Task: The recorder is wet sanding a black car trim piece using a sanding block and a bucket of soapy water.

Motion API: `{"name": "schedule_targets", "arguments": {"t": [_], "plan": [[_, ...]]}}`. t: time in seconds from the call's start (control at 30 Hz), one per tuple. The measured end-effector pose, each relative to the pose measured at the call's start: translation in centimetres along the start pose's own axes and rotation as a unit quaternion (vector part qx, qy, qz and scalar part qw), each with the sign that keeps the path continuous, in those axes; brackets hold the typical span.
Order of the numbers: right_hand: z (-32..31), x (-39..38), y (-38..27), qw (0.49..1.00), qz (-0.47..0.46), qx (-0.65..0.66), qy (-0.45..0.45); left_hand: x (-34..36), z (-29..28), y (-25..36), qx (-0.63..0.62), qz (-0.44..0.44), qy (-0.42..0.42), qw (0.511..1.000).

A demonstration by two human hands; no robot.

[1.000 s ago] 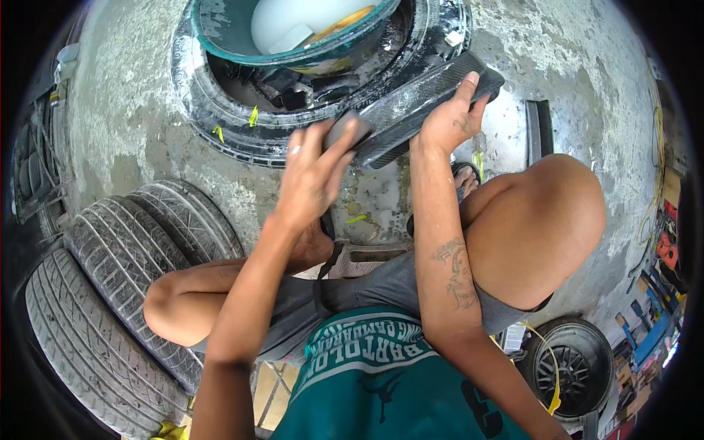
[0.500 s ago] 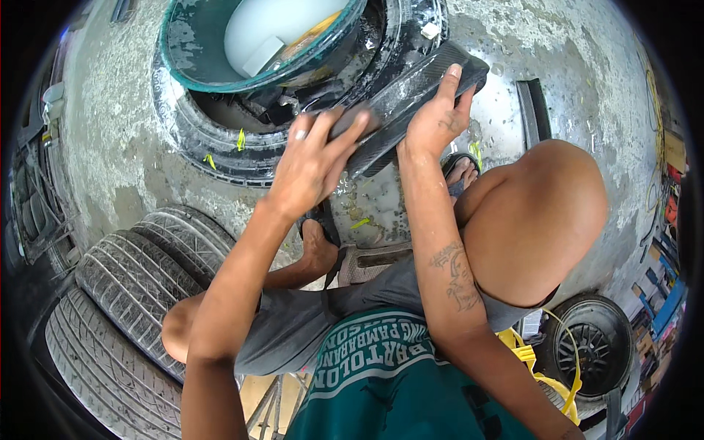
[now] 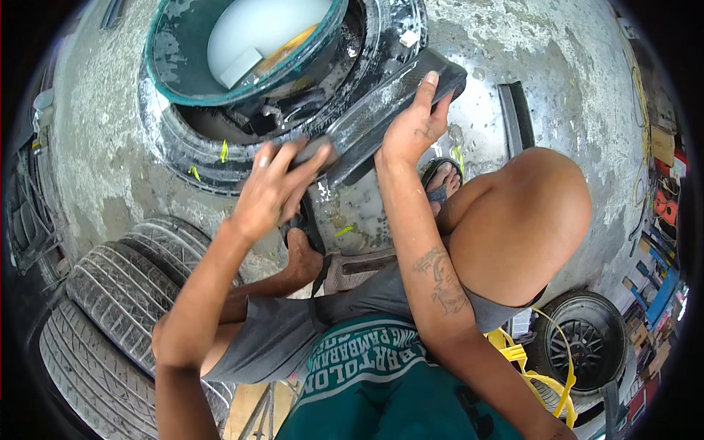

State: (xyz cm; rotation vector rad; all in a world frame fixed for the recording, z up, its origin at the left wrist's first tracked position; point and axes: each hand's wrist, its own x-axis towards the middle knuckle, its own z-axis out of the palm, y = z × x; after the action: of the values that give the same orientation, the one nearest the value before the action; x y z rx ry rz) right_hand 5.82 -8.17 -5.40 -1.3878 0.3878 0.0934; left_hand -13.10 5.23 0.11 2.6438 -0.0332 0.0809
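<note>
A long dark piece of trim with a carbon-like weave and whitish wet smears lies slanted in front of me. My right hand grips its far right end, thumb on top and fingers round the edge. At the near left end, my left hand is closed on a small dark block, blurred by motion, held against the trim. What the block is made of I cannot tell. Just beyond is a green tub of milky water, with a pale block and something yellow in it.
The tub rests on a tyre lying flat, with a small white block on it. Another dark strip lies on the wet floor to the right. Several tyres stand at lower left; a wheel and yellow strap are lower right.
The whole view has shifted slightly, so the tub and trim appear further left. My left hand has slid with the block toward the trim's near left end. The right hand keeps its grip.
</note>
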Motion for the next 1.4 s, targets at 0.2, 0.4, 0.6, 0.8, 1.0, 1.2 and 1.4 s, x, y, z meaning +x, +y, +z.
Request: {"name": "schedule_targets", "arguments": {"t": [0.2, 0.4, 0.6, 0.8, 1.0, 1.2, 1.4], "plan": [[-0.1, 0.3, -0.1, 1.0, -0.003, 0.016, 0.001, 4.9, 0.9, 0.6, -0.008, 0.025, 0.041, 0.999], [0.3, -0.1, -0.7, 1.0, 0.002, 0.017, 0.011, 4.3, -0.7, 0.8, -0.032, 0.008, -0.01, 0.999], [-0.2, 0.8, -0.1, 0.999, -0.007, 0.049, 0.002, 3.7, 0.7, 1.6, -0.019, 0.011, 0.037, 0.999], [0.3, 0.2, -0.3, 0.999, 0.016, 0.038, 0.015, 5.1, -0.2, 1.0, -0.025, 0.013, 0.005, 1.0], [-0.7, 0.4, -0.4, 0.997, -0.035, 0.06, -0.042, 1.2, 0.9, 1.4, 0.0, -0.009, 0.027, 1.0], [0.5, -0.2, -0.5, 1.0, 0.002, 0.024, 0.012, 6.8, 0.9, 1.1, -0.033, -0.011, 0.074, 0.997], [-0.4, 1.1, -0.1, 0.999, -0.016, 0.026, 0.018, 0.1, 0.5, 2.4, -0.065, -0.161, 0.164, 0.971]]}}
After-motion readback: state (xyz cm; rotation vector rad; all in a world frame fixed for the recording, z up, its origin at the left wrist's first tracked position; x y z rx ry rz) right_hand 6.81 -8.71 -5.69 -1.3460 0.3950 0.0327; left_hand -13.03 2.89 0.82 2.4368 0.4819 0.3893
